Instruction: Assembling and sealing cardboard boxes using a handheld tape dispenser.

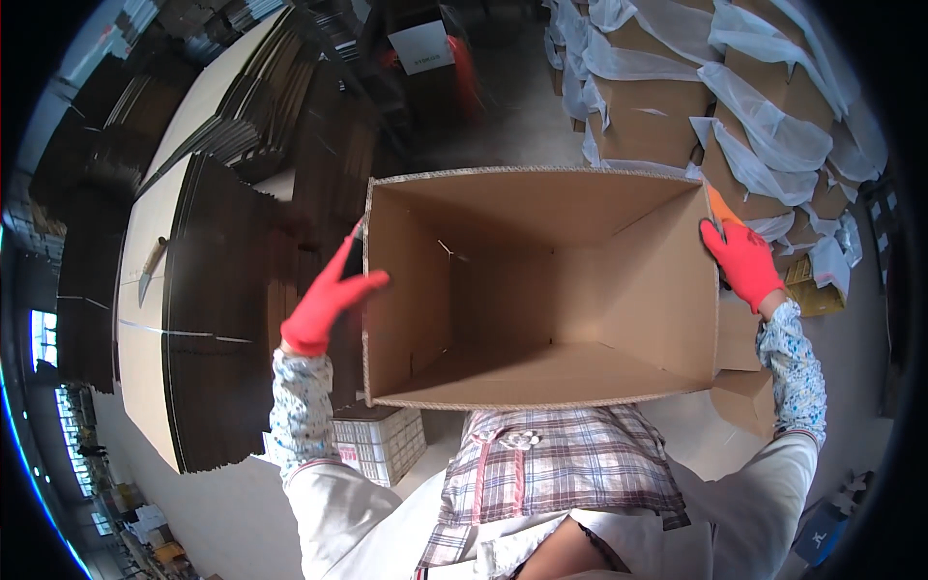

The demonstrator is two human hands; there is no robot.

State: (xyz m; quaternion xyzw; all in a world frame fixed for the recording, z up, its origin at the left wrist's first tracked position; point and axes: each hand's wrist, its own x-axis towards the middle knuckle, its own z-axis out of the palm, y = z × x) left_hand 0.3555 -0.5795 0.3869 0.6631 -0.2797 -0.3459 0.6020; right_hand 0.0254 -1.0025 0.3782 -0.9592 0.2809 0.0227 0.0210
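Note:
A large open cardboard carton (522, 290) is before my body, its mouth facing up at me and its inside bare. My left hand (330, 297), in a red knitted glove, is at the carton's left wall, with the thumb over the rim and the fingers along the outer face. At the right wall my right hand (747, 261), gloved the same way, grips near the upper corner, its fingers mostly hidden behind the board. Something orange shows beside that corner; what it is I cannot tell.
Strapped stacks of flat cardboard (210, 312) stand at the left, with a wooden-handled knife (152, 264) lying on one. Cartons with white plastic sheeting (761, 130) are piled at upper right. A white plastic crate (391, 442) is low left, a yellow crate (815, 293) at right.

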